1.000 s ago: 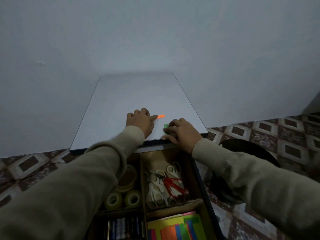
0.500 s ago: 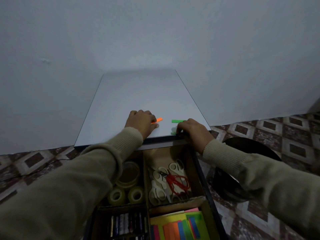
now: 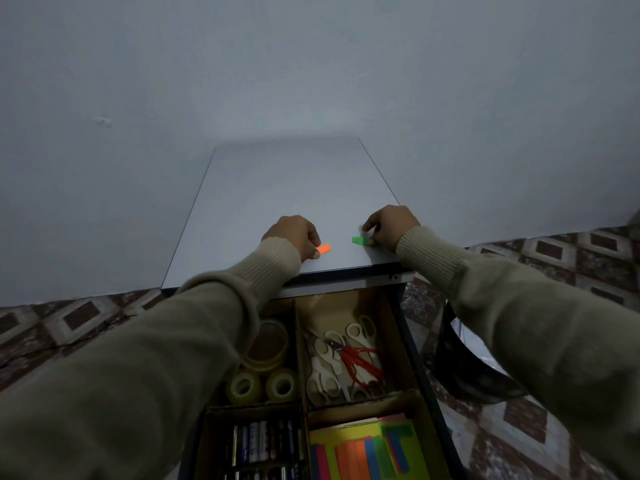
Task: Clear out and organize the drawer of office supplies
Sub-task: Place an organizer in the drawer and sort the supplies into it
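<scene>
Below me the drawer (image 3: 414, 344) stands pulled out, split into cardboard compartments. They hold tape rolls (image 3: 261, 374), scissors (image 3: 343, 358), batteries (image 3: 263, 445) and coloured sticky notes (image 3: 367, 452). On the white table top (image 3: 291, 188) above it, my left hand (image 3: 294, 235) pinches a small orange sticky tab (image 3: 324, 249) with curled fingers. Further right, my right hand (image 3: 391, 225) pinches a small green sticky tab (image 3: 359, 240) against the table surface.
A dark round bin (image 3: 464, 368) stands on the patterned tile floor (image 3: 561, 258) right of the drawer. A plain wall rises behind the table. The table's front edge runs just above the drawer.
My hands have moved apart on the table top. The right hand has carried the green tab rightward, and the orange tab now lies flatter at my left fingertips.
</scene>
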